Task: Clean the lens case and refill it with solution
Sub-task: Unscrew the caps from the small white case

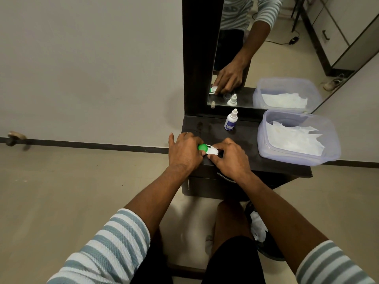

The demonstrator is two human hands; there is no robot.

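A plain pale wall and tiled floor frame a small dark worktop (246, 138) with a mirror (256, 48) standing at its back. At its near edge lies the lens case (209, 150), white with a green cap (202, 147) on one end. The left hand (184, 152) curls over the green cap, its grip clamped on that end, probably to steady the case. The right hand (227, 155) pinches the white end from the other side, grip closed on it, seemingly to twist that cap. Beyond the grip, toward the mirror, the solution bottle (231, 120) stands upright, well apart but reachable for refilling. To the right of the grip sits a clear plastic tub (266, 144) of white tissues (295, 138), likely for wiping.
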